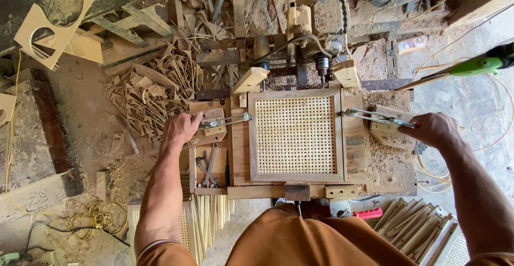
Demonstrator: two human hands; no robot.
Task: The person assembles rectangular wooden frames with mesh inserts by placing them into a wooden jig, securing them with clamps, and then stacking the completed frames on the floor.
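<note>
A square wooden frame with woven cane mesh (pixel 295 135) lies flat on a wooden jig table (pixel 354 159) in front of me. My left hand (pixel 181 127) grips the handle of a metal toggle clamp (pixel 227 120) at the frame's left side. On the right, my right hand (pixel 435 129) holds the handle of a second metal clamp (pixel 375 117), whose tip reaches the frame's right edge. Behind the frame stands a drilling machine with a chuck (pixel 321 62) pointing down at the frame's far edge.
Wrenches (pixel 208 167) lie in a small tray left of the frame. Cane strips and offcuts (pixel 152 92) pile up at the back left. Wooden frame parts (pixel 415 226) are stacked at the lower right, thin cane rods (pixel 210 220) at the lower left. A green-handled tool (pixel 476 66) rests at the right.
</note>
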